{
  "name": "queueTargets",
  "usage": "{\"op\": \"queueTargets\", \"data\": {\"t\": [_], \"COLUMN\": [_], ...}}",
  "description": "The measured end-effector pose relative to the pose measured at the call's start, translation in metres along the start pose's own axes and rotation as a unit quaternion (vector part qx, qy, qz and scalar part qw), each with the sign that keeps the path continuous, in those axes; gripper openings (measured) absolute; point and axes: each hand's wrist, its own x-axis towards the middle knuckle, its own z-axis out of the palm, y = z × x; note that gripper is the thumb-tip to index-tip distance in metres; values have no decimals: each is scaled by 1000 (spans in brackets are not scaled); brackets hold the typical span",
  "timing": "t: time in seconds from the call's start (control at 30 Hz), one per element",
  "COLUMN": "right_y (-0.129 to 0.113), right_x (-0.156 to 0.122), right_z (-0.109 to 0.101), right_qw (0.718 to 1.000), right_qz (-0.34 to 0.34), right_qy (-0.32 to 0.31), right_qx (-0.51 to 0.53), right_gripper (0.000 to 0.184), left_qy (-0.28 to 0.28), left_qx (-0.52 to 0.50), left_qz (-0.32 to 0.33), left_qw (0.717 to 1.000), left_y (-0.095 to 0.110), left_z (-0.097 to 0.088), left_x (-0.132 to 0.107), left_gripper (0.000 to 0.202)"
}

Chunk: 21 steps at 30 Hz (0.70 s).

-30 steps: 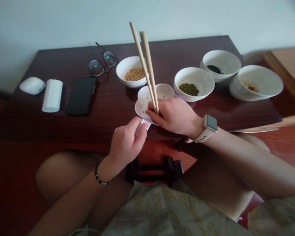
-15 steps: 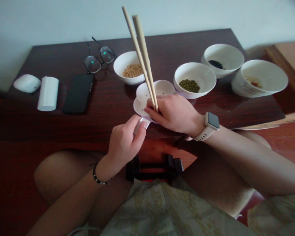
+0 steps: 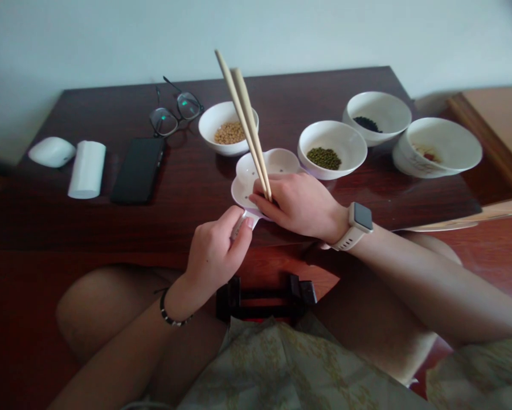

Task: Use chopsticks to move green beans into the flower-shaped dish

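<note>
My right hand (image 3: 300, 204) is closed on a pair of wooden chopsticks (image 3: 242, 122) whose upper ends point up and to the left; the hand rests over a white flower-shaped dish (image 3: 249, 173). My left hand (image 3: 215, 256) pinches the small handle at the dish's near edge. Behind the dish stand a white bowl of yellow beans (image 3: 228, 128) and a white bowl of green beans (image 3: 332, 149). The chopstick tips are hidden under my right hand.
On the dark wooden table (image 3: 187, 193) lie glasses (image 3: 174, 111), a black phone (image 3: 138, 169), a white cylinder (image 3: 87, 169) and a white mouse (image 3: 51, 151). Farther right stand a bowl of black seeds (image 3: 377, 117) and a bowl with red bits (image 3: 437, 147). A black stand (image 3: 266, 296) sits under the table edge.
The view shifted slightly, so the table now sits lower in the picture than half a second ago. Both hands keep their hold on the dish and chopsticks.
</note>
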Motion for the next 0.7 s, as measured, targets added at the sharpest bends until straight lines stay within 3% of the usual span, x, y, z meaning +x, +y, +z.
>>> {"op": "queueTargets", "data": {"t": [0.7], "right_y": [-1], "right_x": [0], "right_z": [0], "right_qw": [1000], "right_qz": [-4], "right_qy": [3], "right_qx": [6], "right_gripper": [39], "left_qy": [3], "left_qx": [3], "left_qz": [3], "left_qw": [1000], "left_y": [0], "left_z": [0], "left_x": [-1], "left_gripper": [26]}}
